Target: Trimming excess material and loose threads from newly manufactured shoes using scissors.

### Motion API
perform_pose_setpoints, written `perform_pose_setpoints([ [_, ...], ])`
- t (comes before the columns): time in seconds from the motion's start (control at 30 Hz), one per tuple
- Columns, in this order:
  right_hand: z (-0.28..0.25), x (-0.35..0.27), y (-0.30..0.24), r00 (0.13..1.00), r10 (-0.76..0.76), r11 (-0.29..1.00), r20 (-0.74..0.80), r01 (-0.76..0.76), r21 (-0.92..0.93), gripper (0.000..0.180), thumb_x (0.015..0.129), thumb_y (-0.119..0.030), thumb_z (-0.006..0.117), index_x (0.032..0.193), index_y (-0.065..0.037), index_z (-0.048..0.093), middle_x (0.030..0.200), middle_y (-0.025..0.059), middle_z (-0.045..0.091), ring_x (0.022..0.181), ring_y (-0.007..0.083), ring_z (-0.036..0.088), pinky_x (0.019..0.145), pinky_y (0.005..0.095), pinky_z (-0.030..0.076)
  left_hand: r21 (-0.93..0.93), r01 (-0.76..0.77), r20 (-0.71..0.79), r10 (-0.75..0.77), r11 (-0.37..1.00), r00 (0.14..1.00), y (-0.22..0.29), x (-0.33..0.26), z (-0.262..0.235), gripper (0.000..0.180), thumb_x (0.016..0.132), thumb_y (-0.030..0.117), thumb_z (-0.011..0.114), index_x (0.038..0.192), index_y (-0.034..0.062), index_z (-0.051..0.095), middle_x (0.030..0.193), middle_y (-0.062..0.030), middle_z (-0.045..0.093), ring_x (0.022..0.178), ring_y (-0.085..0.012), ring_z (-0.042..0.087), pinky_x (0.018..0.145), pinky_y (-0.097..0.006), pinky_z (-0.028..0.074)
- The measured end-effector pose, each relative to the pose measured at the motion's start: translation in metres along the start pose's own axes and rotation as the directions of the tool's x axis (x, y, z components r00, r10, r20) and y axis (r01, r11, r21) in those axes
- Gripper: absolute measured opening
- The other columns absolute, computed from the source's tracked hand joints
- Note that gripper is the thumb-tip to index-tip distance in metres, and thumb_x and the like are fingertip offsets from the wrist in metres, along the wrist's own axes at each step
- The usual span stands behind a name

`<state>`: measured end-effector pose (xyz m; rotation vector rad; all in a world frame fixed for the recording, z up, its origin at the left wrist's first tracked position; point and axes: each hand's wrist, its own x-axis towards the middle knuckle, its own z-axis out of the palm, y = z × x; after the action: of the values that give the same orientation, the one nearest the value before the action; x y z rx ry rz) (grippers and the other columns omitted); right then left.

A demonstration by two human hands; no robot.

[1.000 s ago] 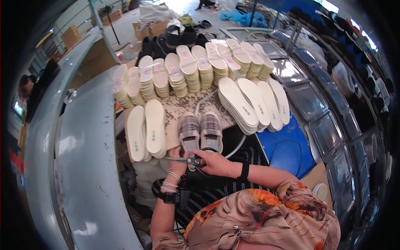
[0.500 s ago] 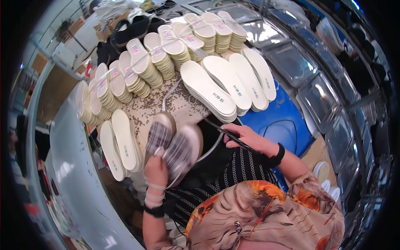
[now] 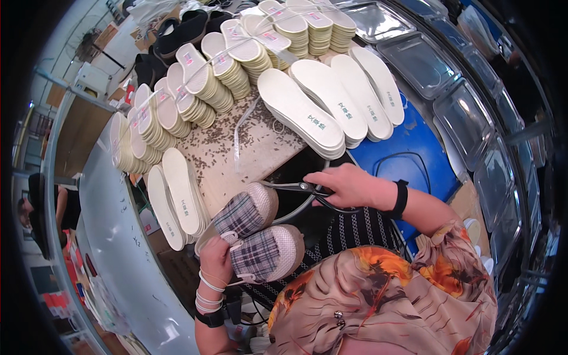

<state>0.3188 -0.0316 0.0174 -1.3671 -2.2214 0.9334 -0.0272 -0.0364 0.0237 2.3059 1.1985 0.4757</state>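
Observation:
My left hand (image 3: 215, 260) is closed around the heel ends of two plaid cloth shoes with woven, pale toes and soles. The upper shoe (image 3: 241, 210) and the lower shoe (image 3: 260, 255) lie side by side over my lap, toes to the right. My right hand (image 3: 346, 188) grips a pair of dark-handled scissors (image 3: 305, 187), fingers around the handles. Their blades point left, and the tips are at the toe edge of the upper shoe; whether they touch it I cannot tell. My left palm hides the shoes' heels.
Cream insoles (image 3: 316, 112) lie in stacks at the front of the worktable (image 3: 254, 139), which is strewn with brown bits. Tied insole bundles (image 3: 201, 74) line its back. Left stand two more insole stacks (image 3: 183, 195). A blue surface (image 3: 384, 154) and clear plastic trays (image 3: 423, 65) are right.
The shoes have swung round in my left hand, toes now to the right. My right hand has turned the scissors leftward, bringing the tips to the upper shoe's toe.

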Motion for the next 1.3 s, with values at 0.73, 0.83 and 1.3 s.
perform_pose_setpoints([
  [0.73,0.0,-0.011,-0.022,0.99,-0.143,0.989,0.003,0.143,0.028,0.054,0.068,-0.039,0.071,0.11,-0.008,0.054,0.085,0.0092,0.06,0.078,0.0271,0.059,0.065,0.0356,0.047,-0.069,0.084,-0.128,-0.092,0.994,0.988,-0.028,-0.004,-0.004,0.021,0.076,0.001,0.054,0.095,0.0026,0.061,0.088,-0.0174,0.062,0.082,-0.0366,0.059,0.069,-0.035,0.048],
  [0.83,0.003,-0.01,-0.022,0.992,-0.122,0.987,0.028,0.125,-0.103,0.051,0.07,-0.037,0.07,0.109,-0.008,0.054,0.079,0.0108,0.06,0.07,0.029,0.059,0.06,0.0366,0.047,0.047,0.11,-0.123,-0.103,0.993,0.987,-0.034,-0.007,-0.005,0.021,0.075,-0.001,0.052,0.094,0.0026,0.061,0.085,-0.0176,0.062,0.078,-0.0377,0.059,0.066,-0.035,0.047],
  [1.3,0.031,0.016,-0.053,0.99,-0.128,0.989,-0.053,0.124,-0.074,0.055,0.064,-0.039,0.072,0.107,-0.008,0.055,0.077,0.0097,0.056,0.075,0.0284,0.059,0.064,0.0384,0.047,-0.873,0.273,0.133,-0.339,0.405,0.931,-0.063,-0.027,0.048,0.034,0.089,0.027,0.05,0.116,0.0053,0.051,0.106,-0.01,0.059,0.091,-0.0231,0.059,0.079,-0.035,0.049],
])
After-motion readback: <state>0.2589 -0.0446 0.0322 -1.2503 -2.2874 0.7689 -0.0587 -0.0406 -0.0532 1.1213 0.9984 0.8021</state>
